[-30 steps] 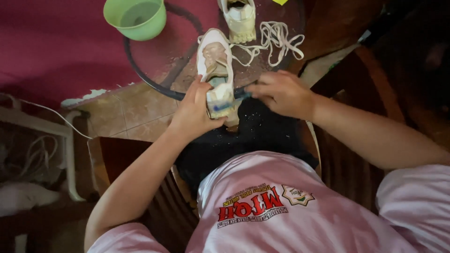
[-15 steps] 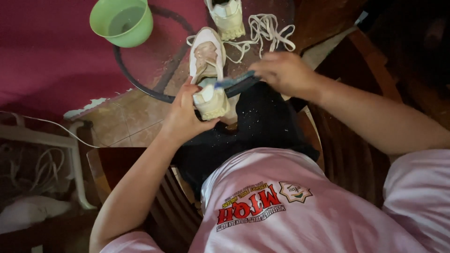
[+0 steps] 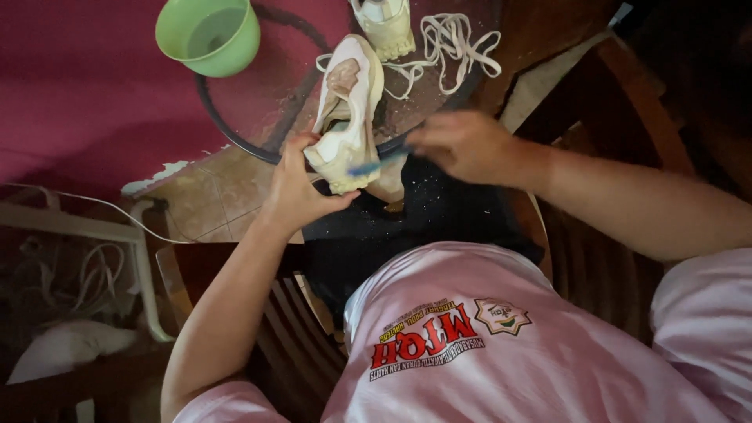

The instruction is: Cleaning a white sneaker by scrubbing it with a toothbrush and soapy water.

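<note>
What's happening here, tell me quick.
A seated person is scrubbing a pale shoe. The left hand grips it at the heel end, sole edge turned toward them, while the right hand works a blue-handled brush against that end. A second shoe and loose white laces lie on the round tray ahead, with a green bucket of water at its far left rim.

You wear a pale pink short-sleeved shirt [image 3: 501,345] with a printed design on the chest in red lettering beside a small emblem. Its sleeves end above your elbows, leaving both forearms bare. Below the shirt you have dark, black legwear [image 3: 423,227] speckled with pale flecks.
</note>
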